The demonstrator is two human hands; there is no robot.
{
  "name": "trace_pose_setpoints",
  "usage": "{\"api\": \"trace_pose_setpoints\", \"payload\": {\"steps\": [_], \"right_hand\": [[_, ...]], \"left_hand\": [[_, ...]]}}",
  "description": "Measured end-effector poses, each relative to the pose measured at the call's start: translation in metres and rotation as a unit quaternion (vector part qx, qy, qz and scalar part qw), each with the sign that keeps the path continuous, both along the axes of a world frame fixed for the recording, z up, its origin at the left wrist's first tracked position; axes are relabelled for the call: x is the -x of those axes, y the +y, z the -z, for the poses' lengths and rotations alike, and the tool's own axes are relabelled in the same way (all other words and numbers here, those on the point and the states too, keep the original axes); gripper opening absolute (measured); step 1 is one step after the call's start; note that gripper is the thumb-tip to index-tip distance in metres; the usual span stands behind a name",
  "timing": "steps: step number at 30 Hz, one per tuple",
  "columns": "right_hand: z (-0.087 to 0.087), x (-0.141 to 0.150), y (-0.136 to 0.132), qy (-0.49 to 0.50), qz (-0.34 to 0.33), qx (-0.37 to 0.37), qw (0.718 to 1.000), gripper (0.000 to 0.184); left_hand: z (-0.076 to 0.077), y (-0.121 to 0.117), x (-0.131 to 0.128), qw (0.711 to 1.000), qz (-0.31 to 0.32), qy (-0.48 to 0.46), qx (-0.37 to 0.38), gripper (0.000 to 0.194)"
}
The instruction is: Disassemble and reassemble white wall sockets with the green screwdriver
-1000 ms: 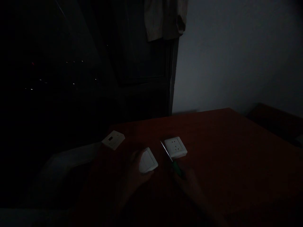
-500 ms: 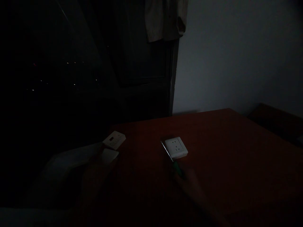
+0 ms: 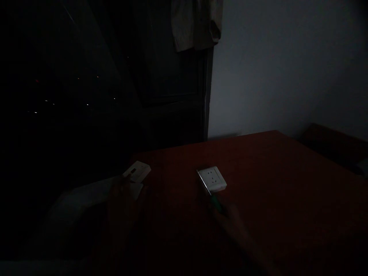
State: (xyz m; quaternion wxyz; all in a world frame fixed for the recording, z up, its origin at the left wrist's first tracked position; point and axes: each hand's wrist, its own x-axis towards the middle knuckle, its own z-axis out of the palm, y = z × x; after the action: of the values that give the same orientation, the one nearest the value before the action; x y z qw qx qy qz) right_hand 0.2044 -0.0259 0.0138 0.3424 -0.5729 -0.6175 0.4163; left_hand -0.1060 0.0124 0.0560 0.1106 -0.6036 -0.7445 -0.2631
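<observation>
The room is very dark. My right hand (image 3: 233,223) is closed round the green handle of a screwdriver (image 3: 216,204); its metal shaft lies along the left edge of a white wall socket (image 3: 213,178) on the red-brown table (image 3: 273,184). My left hand (image 3: 122,197) is at the table's left edge, over a white switch plate (image 3: 139,187) that it partly hides. Just beyond it lies a second white plate (image 3: 138,170). The left hand's fingers are too dark to make out.
A pale cloth (image 3: 195,23) hangs on a dark door or cabinet (image 3: 172,76) behind the table. A long pale shape (image 3: 83,195) lies left of the table. Low dark furniture (image 3: 336,147) stands at the right by the grey wall.
My left hand carried the white switch plate from the table's middle to the left edge, beside the other plate. The screwdriver shaft has moved up against the socket's side.
</observation>
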Motion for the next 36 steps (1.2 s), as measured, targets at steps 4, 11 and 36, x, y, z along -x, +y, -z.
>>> {"api": "trace_pose_setpoints", "payload": {"steps": [4,11,36], "right_hand": [[0.0,-0.021,0.01,0.005,0.073,0.016,0.997,0.034],[-0.001,-0.053,0.05,-0.023,0.13,-0.021,0.991,0.043],[0.005,-0.053,-0.044,-0.12,0.048,-0.02,0.991,0.041]], "left_hand": [[0.006,0.003,-0.036,0.989,0.146,0.001,-0.003,0.044],[0.016,-0.007,-0.112,0.944,0.3,-0.075,0.119,0.047],[0.029,-0.011,-0.125,0.92,0.303,-0.146,0.203,0.077]]}}
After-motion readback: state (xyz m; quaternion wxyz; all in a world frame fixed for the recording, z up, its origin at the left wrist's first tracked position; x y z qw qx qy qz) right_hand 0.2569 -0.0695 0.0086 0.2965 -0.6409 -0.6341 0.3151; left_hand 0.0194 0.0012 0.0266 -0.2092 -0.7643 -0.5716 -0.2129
